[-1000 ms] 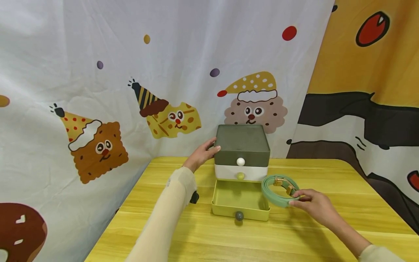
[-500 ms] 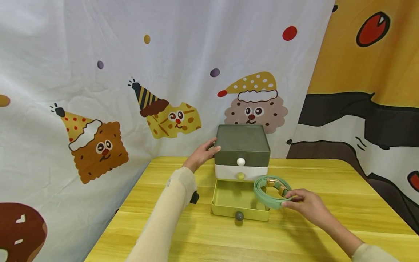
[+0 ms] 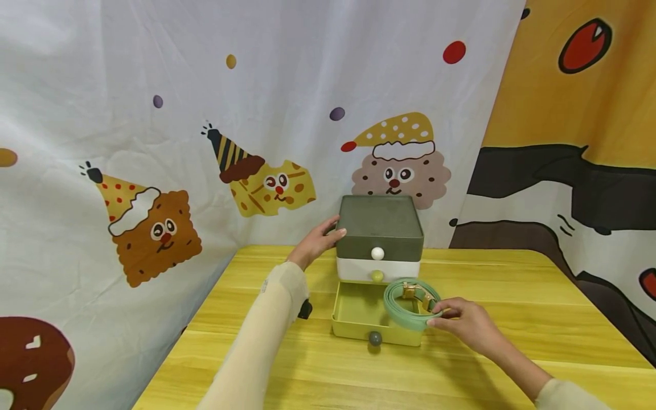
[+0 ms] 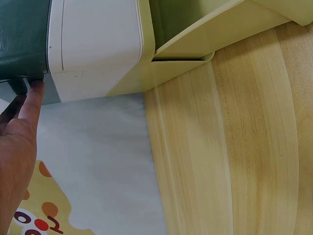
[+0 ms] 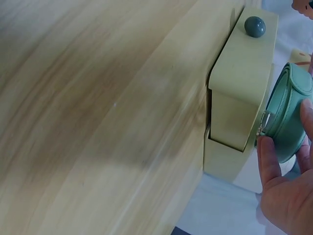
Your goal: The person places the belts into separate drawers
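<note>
A small drawer box (image 3: pixel 379 245) stands on the table, dark green above, white in the middle, yellow-green at the bottom. Its bottom drawer (image 3: pixel 353 307) is pulled out and has a grey knob (image 3: pixel 375 339). My left hand (image 3: pixel 314 244) rests against the left side of the dark green top; in the left wrist view its fingers (image 4: pixel 33 100) touch that side. With my right hand (image 3: pixel 468 324) I pinch a coiled green belt (image 3: pixel 405 319) with gold-coloured metal parts. The coil hangs tilted over the right part of the pulled-out drawer, hiding some of it.
The wooden table (image 3: pixel 328 376) spreads in front of the box and to both sides. A patterned cloth (image 3: pixel 287 68) hangs just behind it. A white knob (image 3: pixel 377 253) and a yellow-green knob (image 3: pixel 377 276) stick out from the upper drawers.
My right hand has moved left with the coiled belt, from beside the drawer's right edge to above the drawer. The left hand and the box have stayed in place.
</note>
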`<move>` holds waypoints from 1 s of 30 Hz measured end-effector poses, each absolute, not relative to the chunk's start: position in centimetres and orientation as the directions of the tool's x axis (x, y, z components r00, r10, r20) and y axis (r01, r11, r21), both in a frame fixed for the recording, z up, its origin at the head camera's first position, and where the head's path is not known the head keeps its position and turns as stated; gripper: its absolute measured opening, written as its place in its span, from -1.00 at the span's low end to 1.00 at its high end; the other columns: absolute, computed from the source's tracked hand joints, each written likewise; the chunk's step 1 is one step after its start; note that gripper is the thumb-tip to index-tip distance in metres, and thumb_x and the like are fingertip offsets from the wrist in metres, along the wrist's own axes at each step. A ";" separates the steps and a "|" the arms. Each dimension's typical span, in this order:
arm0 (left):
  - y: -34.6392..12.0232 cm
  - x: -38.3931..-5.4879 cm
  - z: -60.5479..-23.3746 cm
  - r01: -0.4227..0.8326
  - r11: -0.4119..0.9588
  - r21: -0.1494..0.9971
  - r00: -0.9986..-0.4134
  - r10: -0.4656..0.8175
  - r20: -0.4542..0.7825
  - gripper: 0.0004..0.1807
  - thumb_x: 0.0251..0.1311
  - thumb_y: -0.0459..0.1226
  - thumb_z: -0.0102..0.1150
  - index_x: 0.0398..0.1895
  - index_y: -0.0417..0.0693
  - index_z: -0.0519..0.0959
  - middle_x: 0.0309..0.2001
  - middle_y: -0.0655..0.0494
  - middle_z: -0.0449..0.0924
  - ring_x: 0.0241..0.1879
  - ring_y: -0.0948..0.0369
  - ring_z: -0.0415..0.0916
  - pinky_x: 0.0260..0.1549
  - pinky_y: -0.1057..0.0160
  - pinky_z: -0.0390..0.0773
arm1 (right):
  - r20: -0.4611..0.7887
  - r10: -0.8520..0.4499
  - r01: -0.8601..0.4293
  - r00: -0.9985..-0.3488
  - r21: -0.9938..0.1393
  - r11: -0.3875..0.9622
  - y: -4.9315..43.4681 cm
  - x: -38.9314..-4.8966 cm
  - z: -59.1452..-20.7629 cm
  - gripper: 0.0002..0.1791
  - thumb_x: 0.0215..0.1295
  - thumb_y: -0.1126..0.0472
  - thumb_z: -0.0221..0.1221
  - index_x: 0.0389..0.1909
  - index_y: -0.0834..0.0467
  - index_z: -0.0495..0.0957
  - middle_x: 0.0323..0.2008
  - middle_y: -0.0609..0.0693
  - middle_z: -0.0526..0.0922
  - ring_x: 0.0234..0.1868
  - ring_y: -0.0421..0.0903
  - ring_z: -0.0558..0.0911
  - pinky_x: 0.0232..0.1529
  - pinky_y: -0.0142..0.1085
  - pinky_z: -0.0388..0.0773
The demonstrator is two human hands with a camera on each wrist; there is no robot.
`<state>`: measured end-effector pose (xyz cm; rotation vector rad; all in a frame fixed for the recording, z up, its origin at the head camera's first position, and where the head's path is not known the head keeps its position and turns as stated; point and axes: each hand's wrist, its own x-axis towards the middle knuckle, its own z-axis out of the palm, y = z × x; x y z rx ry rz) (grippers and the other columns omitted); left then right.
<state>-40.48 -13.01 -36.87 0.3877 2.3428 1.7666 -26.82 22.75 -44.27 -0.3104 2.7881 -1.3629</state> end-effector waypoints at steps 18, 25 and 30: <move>-13.0 -40.4 -36.9 0.102 0.265 0.959 -0.951 0.310 0.016 -0.24 0.39 0.05 0.14 0.58 0.26 0.09 0.57 0.08 -0.06 0.48 0.11 0.08 0.34 0.07 0.33 | 0.034 -0.226 -0.147 -0.973 -0.850 0.506 19.8 -27.3 -44.6 -0.69 0.09 0.02 0.47 -0.24 0.11 0.68 -0.16 0.01 0.69 -0.17 -0.10 0.68 -0.30 -0.23 0.63; -13.0 -40.3 -36.9 0.101 0.258 0.961 -0.950 0.311 0.016 -0.24 0.38 0.05 0.14 0.57 0.26 0.09 0.57 0.08 -0.06 0.49 0.12 0.05 0.35 0.06 0.31 | 0.033 -0.254 -0.159 -0.967 -0.855 0.493 19.0 -27.6 -44.8 -0.66 0.11 -0.02 0.46 -0.23 0.12 0.68 -0.28 -0.01 0.70 -0.24 -0.10 0.66 -0.34 -0.24 0.60; -13.0 -40.4 -37.0 0.101 0.253 0.962 -0.950 0.311 0.018 -0.25 0.39 0.04 0.14 0.57 0.25 0.10 0.56 0.06 -0.05 0.49 0.11 0.06 0.34 0.05 0.32 | 0.030 -0.283 -0.164 -0.959 -0.871 0.464 18.5 -28.0 -44.9 -0.64 0.13 0.00 0.44 -0.20 0.17 0.67 -0.37 0.01 0.70 -0.31 -0.02 0.65 -0.40 -0.19 0.60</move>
